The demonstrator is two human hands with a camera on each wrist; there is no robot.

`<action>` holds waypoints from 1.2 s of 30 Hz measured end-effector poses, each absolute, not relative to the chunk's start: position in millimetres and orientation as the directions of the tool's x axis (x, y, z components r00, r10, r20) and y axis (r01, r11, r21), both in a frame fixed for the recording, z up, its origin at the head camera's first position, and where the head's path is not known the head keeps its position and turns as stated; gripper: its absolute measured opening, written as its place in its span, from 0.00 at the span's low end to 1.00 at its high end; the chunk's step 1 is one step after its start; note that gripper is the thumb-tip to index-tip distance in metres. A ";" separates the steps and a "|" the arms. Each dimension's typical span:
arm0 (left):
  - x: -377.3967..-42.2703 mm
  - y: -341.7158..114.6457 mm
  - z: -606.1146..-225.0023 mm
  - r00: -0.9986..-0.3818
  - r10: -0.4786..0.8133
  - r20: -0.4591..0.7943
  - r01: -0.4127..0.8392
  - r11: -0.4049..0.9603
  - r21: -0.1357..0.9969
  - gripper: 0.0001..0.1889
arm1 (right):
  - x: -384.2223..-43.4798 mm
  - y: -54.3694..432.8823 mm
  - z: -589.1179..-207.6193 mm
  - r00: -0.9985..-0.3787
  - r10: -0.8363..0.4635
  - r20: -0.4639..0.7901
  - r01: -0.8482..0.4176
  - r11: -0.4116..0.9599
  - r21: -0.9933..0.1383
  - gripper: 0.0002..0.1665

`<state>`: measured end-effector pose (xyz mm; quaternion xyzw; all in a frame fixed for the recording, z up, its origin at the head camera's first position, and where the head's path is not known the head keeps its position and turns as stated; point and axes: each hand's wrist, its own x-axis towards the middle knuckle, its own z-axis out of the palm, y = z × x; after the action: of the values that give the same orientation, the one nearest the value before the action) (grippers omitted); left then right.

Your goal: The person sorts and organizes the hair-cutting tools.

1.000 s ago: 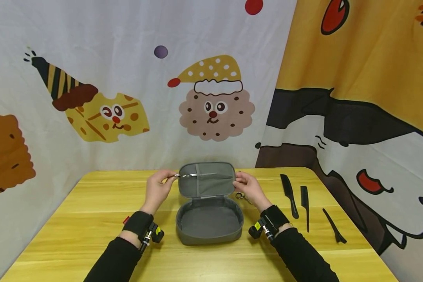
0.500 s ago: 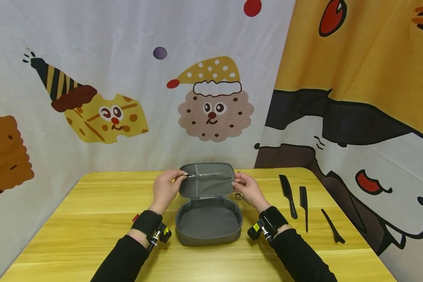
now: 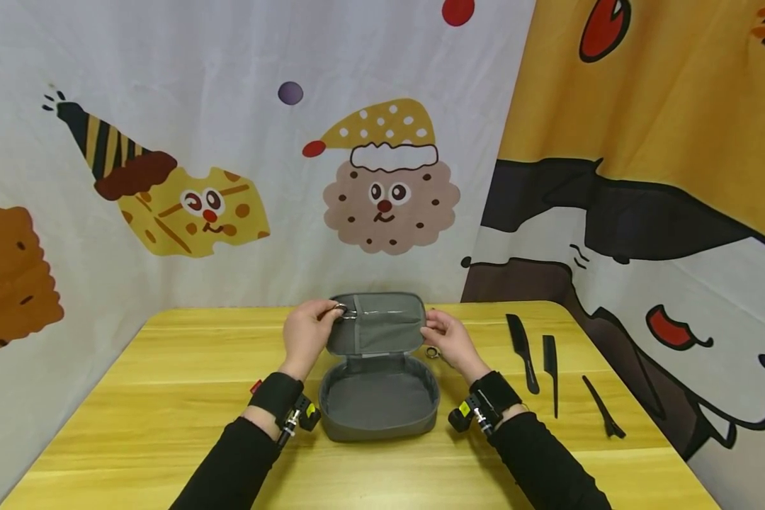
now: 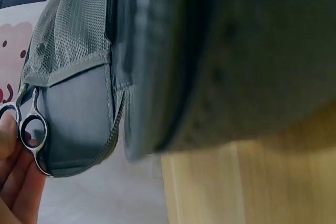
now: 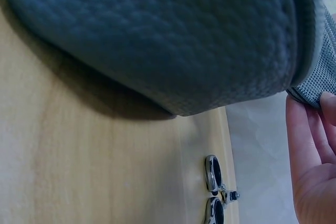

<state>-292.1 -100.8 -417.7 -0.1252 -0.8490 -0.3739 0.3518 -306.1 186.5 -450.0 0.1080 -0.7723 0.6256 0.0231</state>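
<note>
A grey zip case [image 3: 382, 429] stands on the table with its lid [image 3: 341, 343] raised. My left hand [image 3: 306, 333] pinches a pair of metal scissors [image 4: 35, 106] by the finger rings at the lid's left side. Their blades go under the lid's mesh pocket [image 4: 79, 30], and the rings stick out past its edge. At the opposite side, the thumb and fingers of my right hand [image 3: 451, 340] grip the lid's right edge. Just behind that hand lies a second pair of metal scissors [image 5: 208, 174], partly hidden in the head view.
On the right of the wooden table [image 3: 185, 397] lie a wide black comb [image 3: 519, 340], a black tail comb [image 3: 551, 361] and a black hair clip [image 3: 604, 407]. A cartoon-print curtain [image 3: 229, 276] hangs behind the table's back edge.
My left hand has moved right, sliding the scissors further into the mesh pocket until mainly the rings show. My right hand stays on the lid's edge.
</note>
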 end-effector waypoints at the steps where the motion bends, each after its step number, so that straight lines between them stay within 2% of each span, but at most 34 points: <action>1: -292.4 -99.8 -417.4 -0.726 -0.058 0.685 0.470 0.685 0.557 0.07 | -306.1 186.6 -450.0 -0.976 -0.137 0.168 -0.193 0.195 -0.962 0.17; 14: -293.4 -90.9 -414.4 -0.791 -0.093 0.605 0.387 0.689 0.612 0.09 | -304.4 187.5 -448.4 -0.973 -0.136 0.185 -0.211 0.216 -0.953 0.17; 36: -292.1 -91.4 -417.6 -0.830 -0.081 0.552 0.401 0.602 0.690 0.09 | -300.3 185.6 -447.6 -0.973 -0.126 0.195 -0.220 0.233 -0.947 0.17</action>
<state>-292.1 -91.4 -417.6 -0.0938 -0.8514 -0.4359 0.2764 -300.3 185.6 -447.6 0.1103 -0.7842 0.6095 0.0385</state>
